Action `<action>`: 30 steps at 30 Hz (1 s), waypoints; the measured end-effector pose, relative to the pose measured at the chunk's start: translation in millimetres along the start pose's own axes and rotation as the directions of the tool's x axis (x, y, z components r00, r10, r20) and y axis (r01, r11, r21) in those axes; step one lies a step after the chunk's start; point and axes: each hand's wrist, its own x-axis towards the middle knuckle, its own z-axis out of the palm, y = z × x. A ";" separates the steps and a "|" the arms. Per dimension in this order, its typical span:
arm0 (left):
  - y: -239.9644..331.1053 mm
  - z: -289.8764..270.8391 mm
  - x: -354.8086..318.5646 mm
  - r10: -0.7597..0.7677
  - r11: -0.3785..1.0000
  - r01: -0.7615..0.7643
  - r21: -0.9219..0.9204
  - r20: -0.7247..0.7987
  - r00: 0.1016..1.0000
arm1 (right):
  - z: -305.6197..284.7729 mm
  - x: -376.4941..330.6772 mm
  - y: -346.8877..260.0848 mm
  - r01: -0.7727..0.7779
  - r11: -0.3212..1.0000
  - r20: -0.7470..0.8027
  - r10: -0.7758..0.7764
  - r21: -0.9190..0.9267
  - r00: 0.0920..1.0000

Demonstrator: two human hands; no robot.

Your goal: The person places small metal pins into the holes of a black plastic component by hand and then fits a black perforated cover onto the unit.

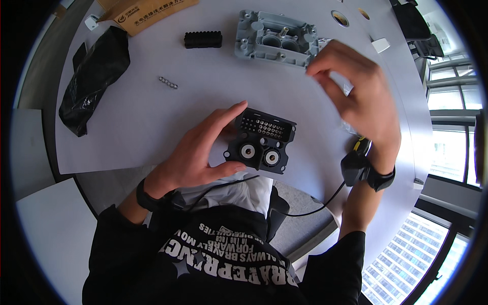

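Observation:
A black connector insert (261,161) lies near the table's front edge, with two large round metal contacts and several rows of small pins in it. My left hand (195,147) holds it by the left side, thumb at the lower corner and index finger at the upper one. Up to the right, my right hand (363,94) is closed in a pinch beside the grey metal connector housing (292,55). Anything between those fingertips is too small to make out. Clear plastic bagging (346,126) shows partly behind the right hand.
A black ribbed block (203,39) and a short row of small metal pieces (168,82) lie left of the housing. Farther left are a black plastic bag (96,76) and a cardboard box (147,15). A yellow-and-black tool (361,145) lies by my right wrist; a dark cable (317,209) hangs below.

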 end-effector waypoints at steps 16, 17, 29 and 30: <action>1.9 0.6 -0.2 0.004 1.000 -0.004 0.007 0.007 1.000 | 51.4 3.9 -22.2 0.064 0.929 0.147 -0.125 0.365 0.981; 2.2 0.9 0.1 0.012 1.000 -0.012 0.011 0.004 1.000 | 53.0 3.7 -22.2 0.056 0.922 0.157 -0.124 0.382 0.980; 1.1 0.3 1.3 0.004 1.000 -0.004 0.027 0.027 1.000 | 58.3 2.6 -16.6 0.068 0.942 0.226 -0.148 0.328 0.963; 1.0 0.0 1.5 0.004 1.000 -0.005 0.027 0.028 1.000 | 57.9 2.7 -16.0 0.068 0.942 0.224 -0.148 0.328 0.963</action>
